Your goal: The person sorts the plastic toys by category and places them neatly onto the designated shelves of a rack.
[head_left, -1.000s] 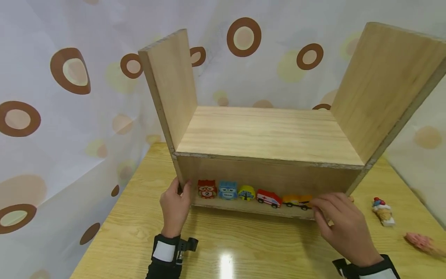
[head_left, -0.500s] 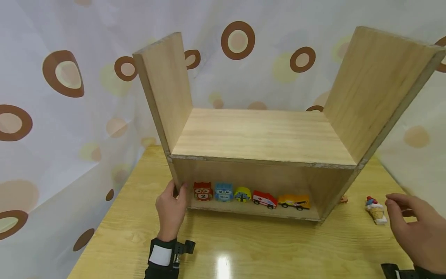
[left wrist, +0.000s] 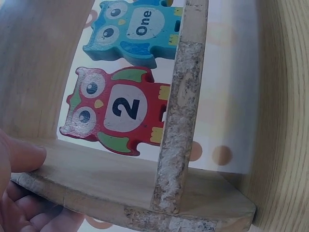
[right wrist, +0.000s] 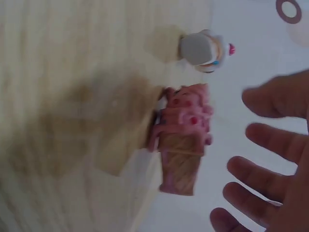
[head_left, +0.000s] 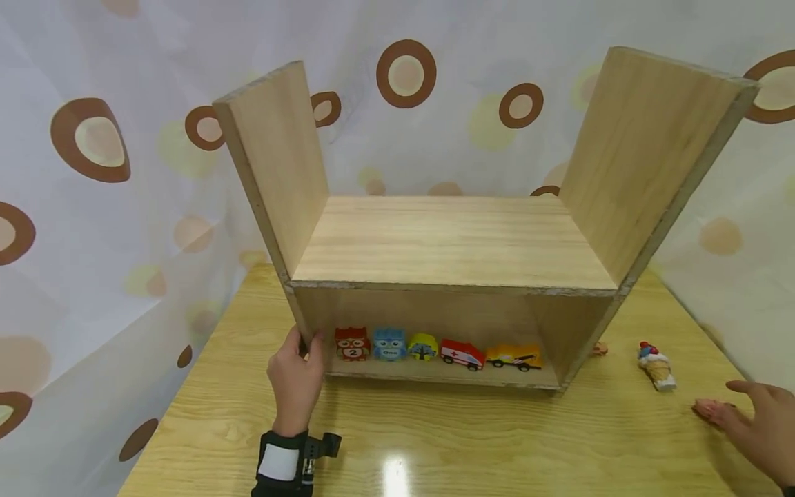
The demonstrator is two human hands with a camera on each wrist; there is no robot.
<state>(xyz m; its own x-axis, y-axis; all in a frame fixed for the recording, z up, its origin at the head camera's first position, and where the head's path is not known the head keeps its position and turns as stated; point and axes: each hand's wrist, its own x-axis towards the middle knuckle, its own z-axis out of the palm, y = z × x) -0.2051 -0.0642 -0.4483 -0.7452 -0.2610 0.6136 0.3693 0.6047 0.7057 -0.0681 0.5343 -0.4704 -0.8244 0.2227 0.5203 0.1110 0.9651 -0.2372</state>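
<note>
Where the right hand (head_left: pixel 760 422) hovers: just beside the pink ice-cream cone (head_left: pixel 707 408), which lies on the table (head_left: pixel 447 442), well to the right of the wooden shelf (head_left: pixel 456 241).
Right-hand grasp: nothing held; thumb and fingers spread apart, with a visible gap between them and the pink ice-cream cone in the right wrist view.
Pink cone's look: pink top with red dots above a brown waffle part, somewhat blurred up close.
Left hand (head_left: pixel 295 379): gripping the left side panel (head_left: pixel 279 172) of the wooden shelf low down, thumb on the inner face, fingers curled around the outside.
Lower compartment (head_left: pixel 562 328): a row, left to right, of red owl (head_left: pixel 352 345) marked 2, blue owl (head_left: pixel 389 345) marked One, yellow tree block (head_left: pixel 424 347), red ambulance (head_left: pixel 462 355) and yellow tow truck (head_left: pixel 514 357).
White-topped cone (head_left: pixel 656 367): on the table between the pink one and the shelf, red and blue bits on its tip.
Small pinkish object (head_left: pixel 600 348): partly hidden by the shelf's right side, too little showing to identify.
Left wrist: black band (head_left: pixel 279 461) with a white patch.
Wall (head_left: pixel 459 159): white, patterned with brown rings.
</note>
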